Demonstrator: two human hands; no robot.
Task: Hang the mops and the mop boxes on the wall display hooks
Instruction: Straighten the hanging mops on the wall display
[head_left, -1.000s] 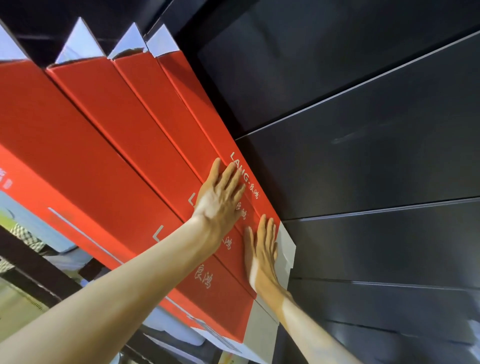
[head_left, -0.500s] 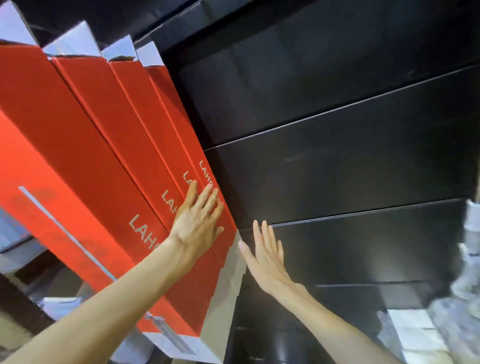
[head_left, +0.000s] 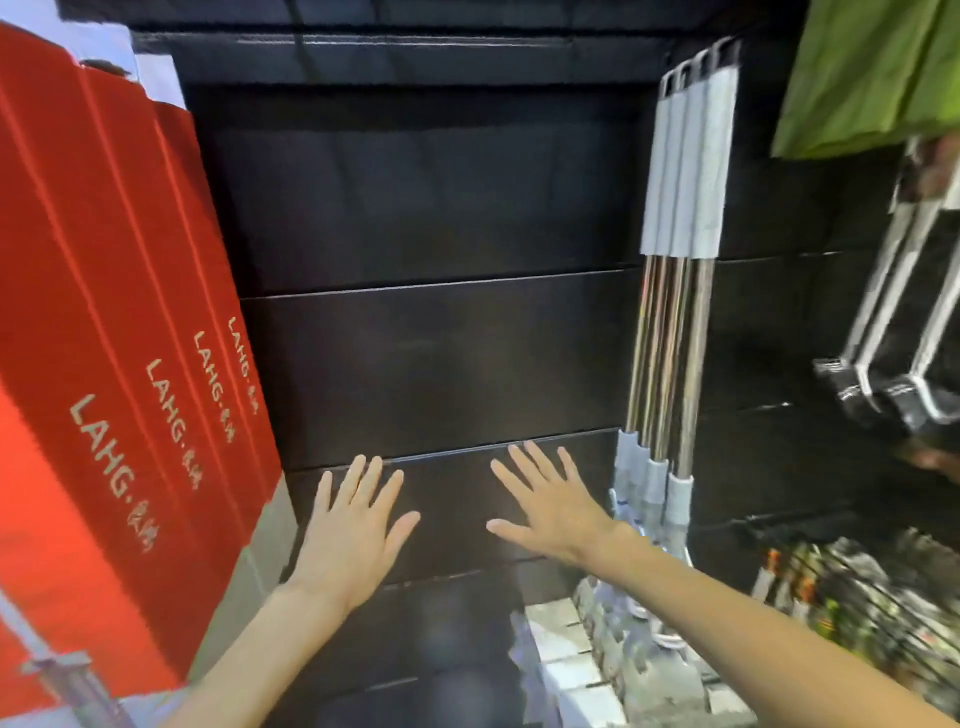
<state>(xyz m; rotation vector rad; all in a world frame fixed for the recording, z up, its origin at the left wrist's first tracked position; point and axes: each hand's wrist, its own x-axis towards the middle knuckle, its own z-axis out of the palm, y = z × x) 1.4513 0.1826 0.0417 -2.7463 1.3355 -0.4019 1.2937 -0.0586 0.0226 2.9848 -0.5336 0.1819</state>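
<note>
Red boxes, black wall, silver mops

Left of the left hand (head_left: 349, 525), the mop boxes (head_left: 119, 332) are bright red with pale "LAHG" lettering down their sides, white top flaps and grey bottom ends. Behind both hands, the wall panels (head_left: 441, 353) are near-black with thin pale seams running across. Right of the right hand (head_left: 553, 506), the mops (head_left: 670, 332) have shiny silver poles with light grey sleeves at top and grey collars lower down. Above and further right, a cloth (head_left: 867, 67) is lime green.
</note>
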